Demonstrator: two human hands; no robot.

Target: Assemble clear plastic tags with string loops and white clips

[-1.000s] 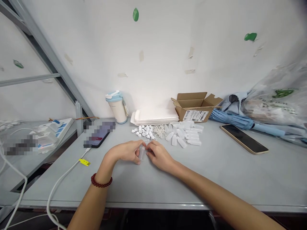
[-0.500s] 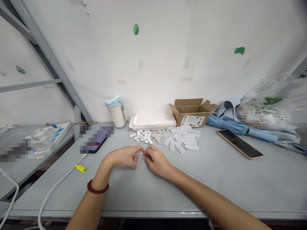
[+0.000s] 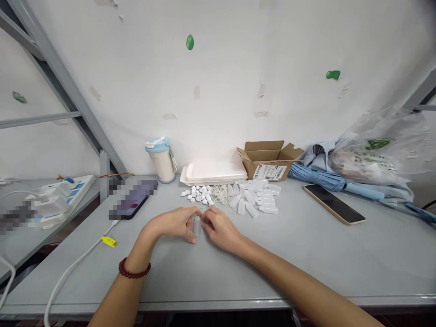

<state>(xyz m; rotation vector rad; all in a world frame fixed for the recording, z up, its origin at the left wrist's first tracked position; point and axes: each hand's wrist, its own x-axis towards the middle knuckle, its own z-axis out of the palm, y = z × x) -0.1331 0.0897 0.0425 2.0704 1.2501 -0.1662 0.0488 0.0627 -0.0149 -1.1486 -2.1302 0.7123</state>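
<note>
So right at the front edge of the grey table [image 3: 245, 277] both forearms get cut off by the bottom of the frame, with a dark red beaded bracelet [image 3: 134, 269] on the left wrist. Lower middle, the left hand [image 3: 175, 222] has thumb and fingers curled around a small clear bottle [image 3: 197, 225], pinching it between them; it's see-through and half covered, so its outline is hard to make out. The right hand [image 3: 220, 230] has its fingertips bunched right by the bottle's upper end, but I can't tell if they're pinching anything. A yellow tag [image 3: 109, 241] hangs on the white cable, lower left, print too tiny to read. Left phone [image 3: 136, 202] is partly pixelated; the right phone [image 3: 334, 204] has a dark screen. Just past the hands: loose white caps [image 3: 204, 194], a tangle of whitish strings [image 3: 220, 194] and a pile of clear bottles [image 3: 241, 207]. Behind those, flat white packages [image 3: 218, 172], a lidded cream tumbler [image 3: 162, 162], contents hidden, and an open cardboard box [image 3: 250, 170] whose label [image 3: 270, 172] is too small to read. Far right, a blue umbrella [image 3: 316, 176] lies by a clear plastic bag [image 3: 391, 156] with unreadable green print.
</note>
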